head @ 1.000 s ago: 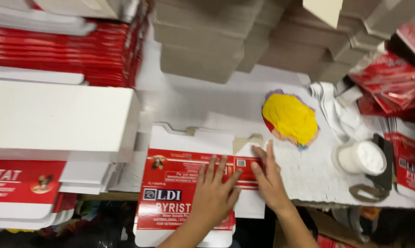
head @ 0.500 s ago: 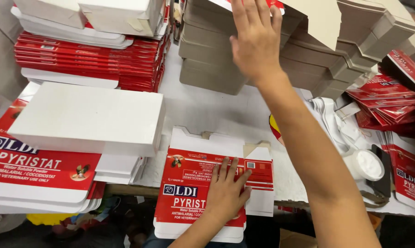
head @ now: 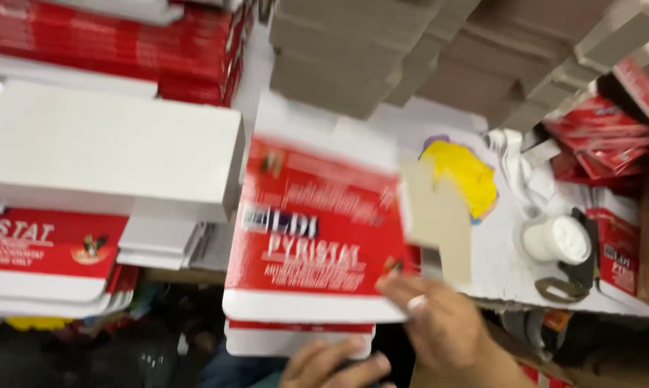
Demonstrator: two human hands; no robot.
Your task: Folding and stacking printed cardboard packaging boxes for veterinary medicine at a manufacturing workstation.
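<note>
Cluttered white table (head: 497, 266): right hand (head: 447, 330) fingers pinch red carton blank (head: 317, 230); left hand (head: 332, 366) spread beneath; yellow cloth (head: 465, 176) behind.

This was a packing or carton-assembly workplace, not a home. Flat red-and-white printed cartons (head: 116, 43) lay in tall stacks at the upper left, and bundles of plain grey cardboard blanks (head: 353, 65) were piled across the top. More red cartons (head: 605, 136) were heaped at the right. The white worktable (head: 508, 269) carried a small white tub (head: 557, 239) and a yellow rag (head: 462, 176), with folded white boxes (head: 109, 151) stacked beside it.
</note>
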